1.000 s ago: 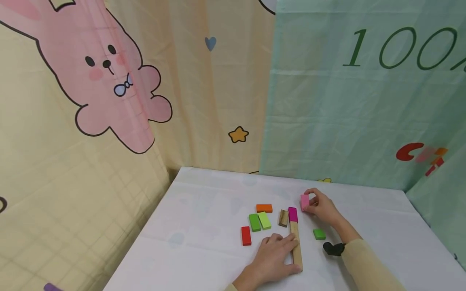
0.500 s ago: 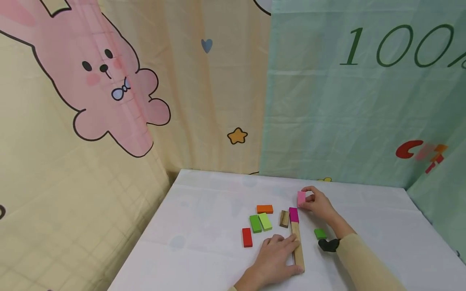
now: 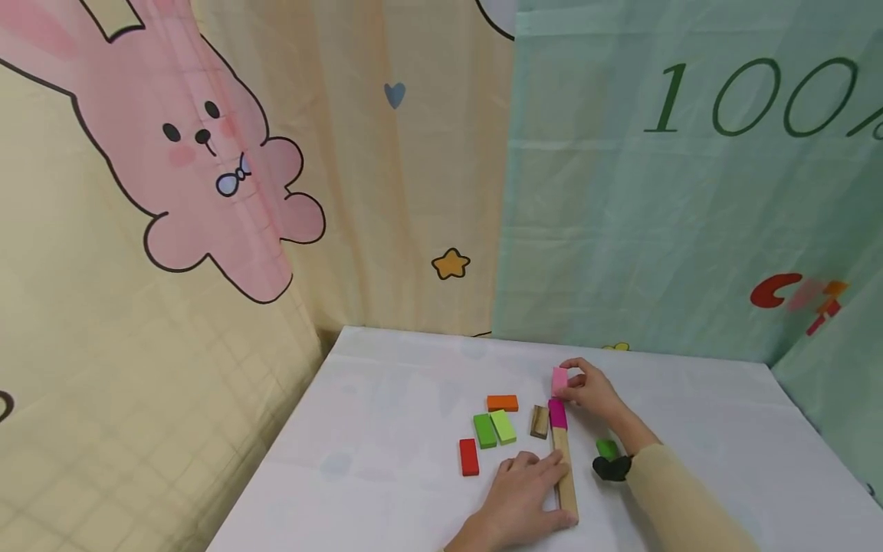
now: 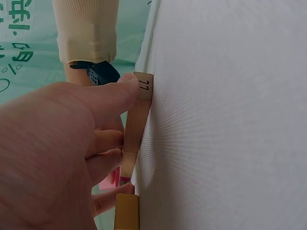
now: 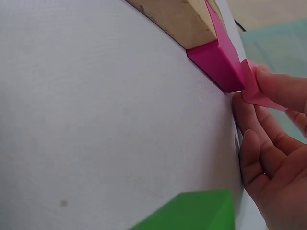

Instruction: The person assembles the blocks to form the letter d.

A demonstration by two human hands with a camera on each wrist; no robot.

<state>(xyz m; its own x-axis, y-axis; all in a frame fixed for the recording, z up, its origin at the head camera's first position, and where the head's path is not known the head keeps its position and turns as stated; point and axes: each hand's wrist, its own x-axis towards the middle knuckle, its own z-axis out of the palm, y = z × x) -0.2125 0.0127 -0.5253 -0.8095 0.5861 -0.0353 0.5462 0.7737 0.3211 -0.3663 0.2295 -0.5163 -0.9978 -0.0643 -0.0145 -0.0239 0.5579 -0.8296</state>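
Pinched by thumb and fingers of my right hand [image 3: 591, 392] is a light pink block [image 3: 559, 381]. Its near end meets, or almost meets, the far end of a magenta block [image 3: 558, 413]; the right wrist view shows the light pink block [image 5: 252, 88] tilted there. Beyond the magenta block, toward me, runs a straight row of plain wooden blocks [image 3: 566, 491]. My left hand [image 3: 519, 494] rests its fingers along this row, its thumb at the near end by a printed number [image 4: 144, 85]. Part of the row hides under the fingers.
Left of the row lie a brown wooden block [image 3: 539, 422], an orange block [image 3: 502, 403], a green block [image 3: 485, 432], a light green block [image 3: 503, 427] and a red block [image 3: 469, 458]. Another green block [image 3: 607, 448] sits by the right wrist. Curtains hang behind the white table [image 3: 386, 360].
My right hand has moved left with the light pink block, from beside the magenta block to its far end. The left hand stays on the wooden row.
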